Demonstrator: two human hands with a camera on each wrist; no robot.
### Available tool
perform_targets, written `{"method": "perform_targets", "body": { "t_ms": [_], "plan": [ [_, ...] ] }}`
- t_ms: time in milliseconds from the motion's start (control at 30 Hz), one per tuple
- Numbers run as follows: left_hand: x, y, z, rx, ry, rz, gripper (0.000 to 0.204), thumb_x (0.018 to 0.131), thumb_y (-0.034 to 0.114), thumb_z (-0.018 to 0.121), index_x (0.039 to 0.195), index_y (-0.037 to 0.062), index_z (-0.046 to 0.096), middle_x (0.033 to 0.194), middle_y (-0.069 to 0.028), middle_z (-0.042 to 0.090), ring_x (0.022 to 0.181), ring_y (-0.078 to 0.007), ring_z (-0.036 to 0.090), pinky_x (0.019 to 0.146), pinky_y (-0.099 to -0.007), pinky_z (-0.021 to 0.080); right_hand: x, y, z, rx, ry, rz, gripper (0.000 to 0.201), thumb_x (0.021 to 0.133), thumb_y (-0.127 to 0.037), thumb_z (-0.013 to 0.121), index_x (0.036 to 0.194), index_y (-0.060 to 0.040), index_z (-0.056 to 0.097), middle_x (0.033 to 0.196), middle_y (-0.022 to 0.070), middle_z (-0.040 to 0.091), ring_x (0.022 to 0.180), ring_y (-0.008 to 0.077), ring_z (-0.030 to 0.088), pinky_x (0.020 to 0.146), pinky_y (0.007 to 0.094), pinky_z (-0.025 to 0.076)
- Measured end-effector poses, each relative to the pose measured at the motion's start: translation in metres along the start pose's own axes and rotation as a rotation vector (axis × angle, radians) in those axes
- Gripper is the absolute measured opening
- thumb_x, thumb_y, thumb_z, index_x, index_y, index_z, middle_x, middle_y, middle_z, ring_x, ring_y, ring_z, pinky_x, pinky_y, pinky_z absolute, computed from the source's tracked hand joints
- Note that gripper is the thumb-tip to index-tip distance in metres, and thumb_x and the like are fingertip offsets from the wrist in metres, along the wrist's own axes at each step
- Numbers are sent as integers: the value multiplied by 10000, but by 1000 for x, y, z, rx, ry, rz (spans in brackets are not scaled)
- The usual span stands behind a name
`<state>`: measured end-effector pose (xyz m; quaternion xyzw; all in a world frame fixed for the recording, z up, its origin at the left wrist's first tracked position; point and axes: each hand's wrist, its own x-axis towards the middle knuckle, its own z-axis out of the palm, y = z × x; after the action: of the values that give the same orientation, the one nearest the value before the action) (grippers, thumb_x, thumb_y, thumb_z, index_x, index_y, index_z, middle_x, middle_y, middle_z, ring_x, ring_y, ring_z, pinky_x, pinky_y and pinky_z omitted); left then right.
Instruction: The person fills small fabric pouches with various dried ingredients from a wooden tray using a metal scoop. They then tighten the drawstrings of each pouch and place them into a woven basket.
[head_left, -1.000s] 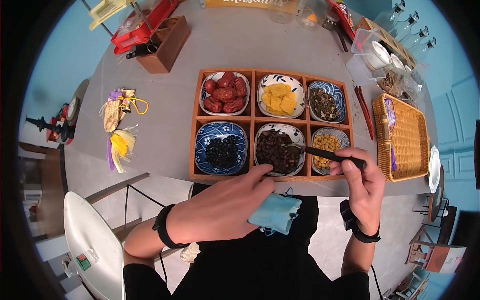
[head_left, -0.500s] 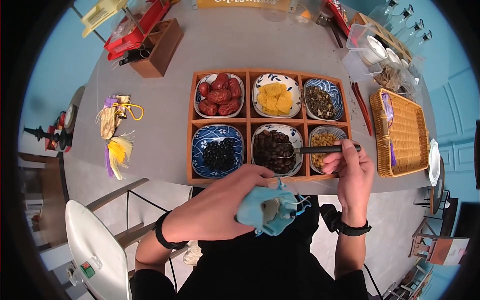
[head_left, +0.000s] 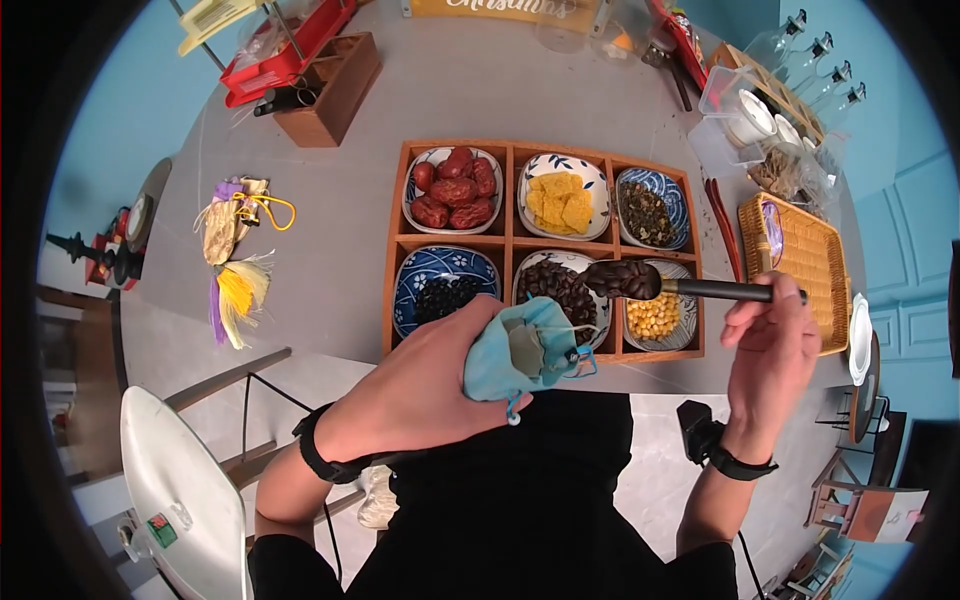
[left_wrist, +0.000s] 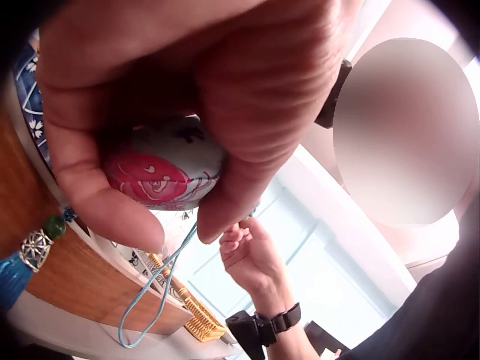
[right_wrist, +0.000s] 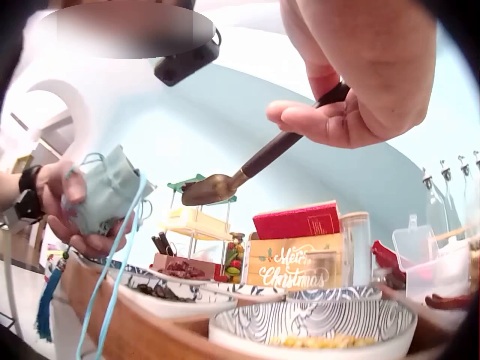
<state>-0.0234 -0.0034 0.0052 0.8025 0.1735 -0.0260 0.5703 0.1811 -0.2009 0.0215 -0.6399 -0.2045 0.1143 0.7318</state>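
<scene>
My left hand (head_left: 420, 375) grips a light blue drawstring pouch (head_left: 510, 355), its mouth spread open over the front edge of the divided wooden box (head_left: 396, 200). In the left wrist view a pink pattern shows on the pouch (left_wrist: 161, 176) between thumb and fingers. My right hand (head_left: 770, 365) holds the black handle of a spoon (head_left: 720, 290). Dark brown beans (head_left: 622, 279) heap the spoon's bowl, raised above the bean dish (head_left: 560, 290) and the dish of yellow kernels (head_left: 655, 318). The right wrist view shows the spoon (right_wrist: 210, 189) level with the pouch (right_wrist: 109, 195), apart from it.
Dishes of red dates (head_left: 455, 190), yellow slices (head_left: 560, 203), dried herbs (head_left: 645, 212) and black beans (head_left: 445, 298) fill other compartments. A wicker basket (head_left: 800, 260) stands to the right, with red tongs (head_left: 722, 228) beside it. At the left lies a tasselled pouch (head_left: 222, 232).
The spoon has risen out of the brown beans with a heaped load, and my right hand has moved right. My left hand has brought the pouch up toward the box, its mouth now wider.
</scene>
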Motion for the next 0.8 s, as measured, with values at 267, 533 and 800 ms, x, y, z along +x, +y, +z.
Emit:
{"method": "perform_targets", "body": {
  "t_ms": [267, 533, 800],
  "plan": [
    [9, 6, 0, -81, -56, 1, 510, 757, 195, 758, 1144, -4, 492, 987, -169, 625, 923, -330, 613, 831, -377, 469, -26, -38, 23, -231, -411, -269, 240, 941, -181, 529, 967, 56, 559, 846, 176, 610, 658, 201, 626, 620, 311, 533],
    [-11, -2, 2, 123, -218, 185, 549, 672, 106, 779, 1153, 52, 517, 1229, -115, 535, 1063, -280, 593, 872, -362, 474, 0, -6, -5, -69, -326, -181, 197, 956, -100, 471, 1041, 55, 556, 850, 156, 629, 713, 196, 616, 679, 317, 513],
    [2, 6, 9, 305, -233, 168, 504, 700, 147, 747, 1134, 36, 515, 1386, -141, 425, 1084, -362, 567, 874, -406, 480, 9, 27, 12, -195, -542, 53, 190, 957, -10, 460, 1090, 33, 588, 969, 111, 648, 864, 154, 642, 826, 281, 507]
  ]
}}
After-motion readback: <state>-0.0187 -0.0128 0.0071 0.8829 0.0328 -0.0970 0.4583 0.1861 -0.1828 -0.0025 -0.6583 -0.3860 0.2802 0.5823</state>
